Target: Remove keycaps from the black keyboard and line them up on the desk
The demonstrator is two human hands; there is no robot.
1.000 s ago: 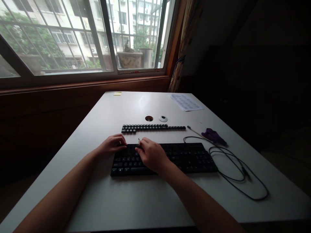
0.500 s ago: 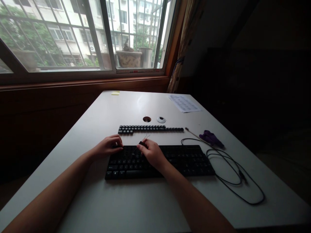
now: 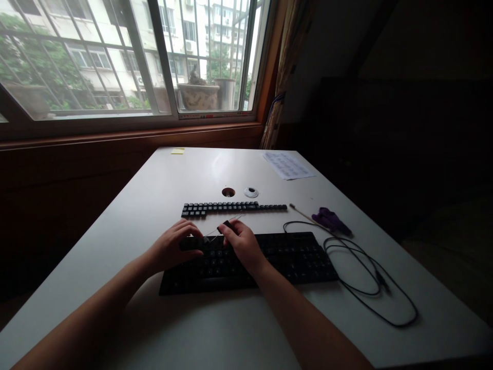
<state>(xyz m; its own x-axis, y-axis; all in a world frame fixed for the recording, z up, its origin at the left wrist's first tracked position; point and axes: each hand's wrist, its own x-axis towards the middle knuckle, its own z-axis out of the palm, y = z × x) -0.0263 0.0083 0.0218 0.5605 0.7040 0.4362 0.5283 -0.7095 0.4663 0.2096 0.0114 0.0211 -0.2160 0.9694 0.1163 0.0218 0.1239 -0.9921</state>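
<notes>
Plainly, the right hand [image 3: 245, 247] is gripping a wire keycap puller [image 3: 228, 226] by its dark handle, thumb on top and fingers curled beneath. The tool hangs at a slant above the black keyboard [image 3: 296, 257], one wire end pointing away from the person and the other toward the left hand [image 3: 175, 244]. At that near end is a small dark piece, apparently a keycap [image 3: 207, 240] (too dim to tell whether the wires clasp it).

The left hand is open, its thumb and fingers parted over the keyboard's far left part, the fingertips just beside the small piece.

The keyboard lies flat on the white desk [image 3: 185, 329], in front of the person and beneath both hands. Beyond it, removed keycaps [image 3: 234, 206] stand in close rows, with a short extra row at the left end. Farther back are a round hole [image 3: 228, 192] and, just beside it, a pale ring-shaped cover [image 3: 251, 192]. To the right, a thin-handled brush [image 3: 302, 212] runs up to a crumpled purple cloth [image 3: 332, 221], and a black cable [image 3: 400, 326] lies in loops.
</notes>
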